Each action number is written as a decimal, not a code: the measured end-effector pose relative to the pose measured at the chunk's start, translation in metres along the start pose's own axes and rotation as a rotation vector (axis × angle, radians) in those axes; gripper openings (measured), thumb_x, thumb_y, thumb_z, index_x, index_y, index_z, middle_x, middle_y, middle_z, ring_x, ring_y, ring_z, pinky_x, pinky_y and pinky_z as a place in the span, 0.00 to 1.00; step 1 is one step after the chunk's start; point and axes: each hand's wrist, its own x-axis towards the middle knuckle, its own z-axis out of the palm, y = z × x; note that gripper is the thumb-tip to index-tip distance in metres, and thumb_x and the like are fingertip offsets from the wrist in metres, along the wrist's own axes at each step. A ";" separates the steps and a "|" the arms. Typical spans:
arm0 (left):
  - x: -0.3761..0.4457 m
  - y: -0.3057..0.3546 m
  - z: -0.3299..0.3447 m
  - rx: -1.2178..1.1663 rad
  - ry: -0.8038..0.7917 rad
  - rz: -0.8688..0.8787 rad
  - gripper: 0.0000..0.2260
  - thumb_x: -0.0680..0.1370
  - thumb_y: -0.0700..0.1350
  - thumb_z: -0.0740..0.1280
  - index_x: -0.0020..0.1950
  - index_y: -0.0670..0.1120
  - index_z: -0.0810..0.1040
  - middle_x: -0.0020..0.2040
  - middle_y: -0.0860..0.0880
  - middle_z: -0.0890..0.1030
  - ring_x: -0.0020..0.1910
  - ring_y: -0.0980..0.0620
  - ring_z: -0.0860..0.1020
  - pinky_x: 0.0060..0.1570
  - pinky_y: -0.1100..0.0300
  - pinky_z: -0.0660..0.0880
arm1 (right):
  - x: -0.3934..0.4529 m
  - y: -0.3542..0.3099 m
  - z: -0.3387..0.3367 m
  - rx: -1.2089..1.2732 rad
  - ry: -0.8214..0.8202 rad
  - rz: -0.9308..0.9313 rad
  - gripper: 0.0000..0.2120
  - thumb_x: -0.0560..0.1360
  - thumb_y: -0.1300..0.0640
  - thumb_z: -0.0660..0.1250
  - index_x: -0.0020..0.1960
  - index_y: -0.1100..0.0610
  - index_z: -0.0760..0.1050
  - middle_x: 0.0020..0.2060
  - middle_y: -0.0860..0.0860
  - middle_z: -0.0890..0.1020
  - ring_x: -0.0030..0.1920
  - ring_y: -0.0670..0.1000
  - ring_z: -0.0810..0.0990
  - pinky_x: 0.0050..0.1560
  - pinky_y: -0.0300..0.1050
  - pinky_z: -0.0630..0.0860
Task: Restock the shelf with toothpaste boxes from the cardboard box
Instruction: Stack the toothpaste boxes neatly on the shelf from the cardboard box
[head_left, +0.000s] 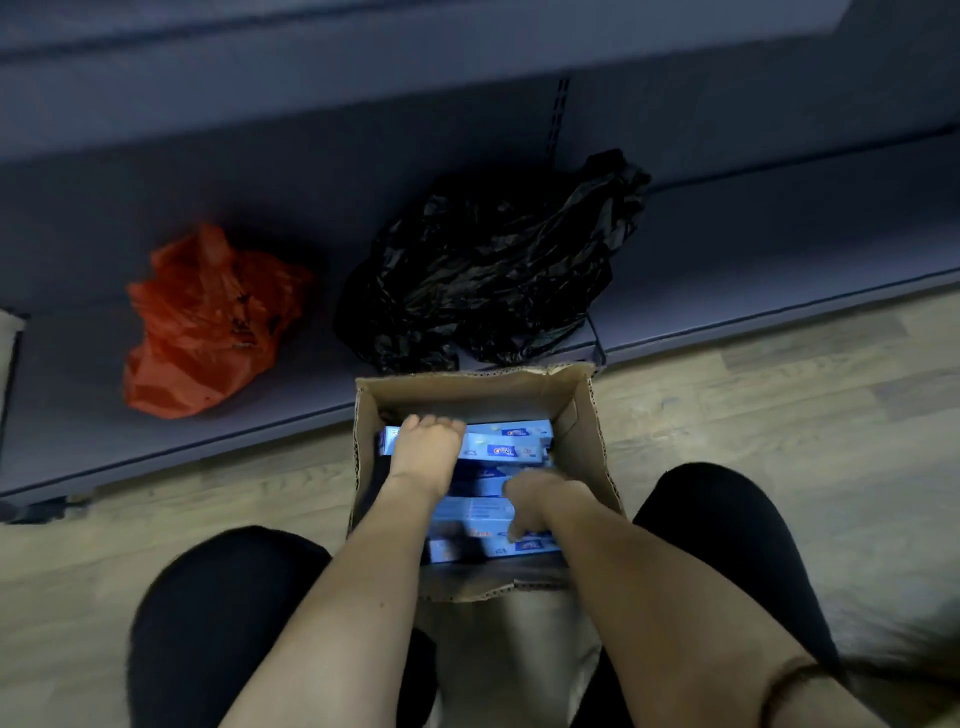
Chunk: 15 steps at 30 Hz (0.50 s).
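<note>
Both knees in dark trousers are framing the bottom of the view, with the two bare forearms reaching forward between them into the cardboard box (597, 441), which is sitting open on the wood-look floor (779, 395) just in front of the shelf (753, 270). On that low grey shelf, a crumpled black plastic bag (483, 265) is lying right behind the box's far wall, and an orange plastic bag (208, 322) is lying well to its left; these two are taking up the stretch of shelf nearest the box. Blue toothpaste boxes (511, 449) are lying flat in rows inside the box. The left hand (426, 449) is resting over the far rows, its fingers curling down over the far edge of one, so its grip is closing on a toothpaste box. The right hand (535, 501) is lying lower among the nearer rows, fingers bent around a box there, though blur is hiding how firmly.
</note>
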 end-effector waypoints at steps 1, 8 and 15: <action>-0.010 -0.002 -0.015 0.004 0.002 0.004 0.22 0.73 0.39 0.68 0.66 0.45 0.67 0.62 0.48 0.75 0.62 0.47 0.71 0.59 0.58 0.63 | -0.015 -0.004 -0.008 -0.045 0.033 -0.008 0.24 0.73 0.49 0.70 0.64 0.59 0.71 0.62 0.57 0.75 0.62 0.58 0.74 0.61 0.52 0.71; -0.101 -0.007 -0.137 -0.068 0.040 0.010 0.19 0.76 0.40 0.65 0.65 0.45 0.67 0.63 0.47 0.74 0.63 0.47 0.71 0.60 0.58 0.62 | -0.159 -0.032 -0.071 -0.153 0.139 0.011 0.22 0.74 0.47 0.67 0.64 0.54 0.70 0.62 0.53 0.75 0.63 0.55 0.73 0.64 0.51 0.63; -0.194 -0.018 -0.273 -0.071 0.083 -0.018 0.16 0.77 0.43 0.63 0.64 0.46 0.68 0.62 0.48 0.74 0.63 0.47 0.70 0.60 0.58 0.62 | -0.307 -0.045 -0.137 -0.119 0.190 0.035 0.24 0.72 0.48 0.69 0.65 0.54 0.68 0.62 0.53 0.75 0.63 0.55 0.73 0.62 0.49 0.64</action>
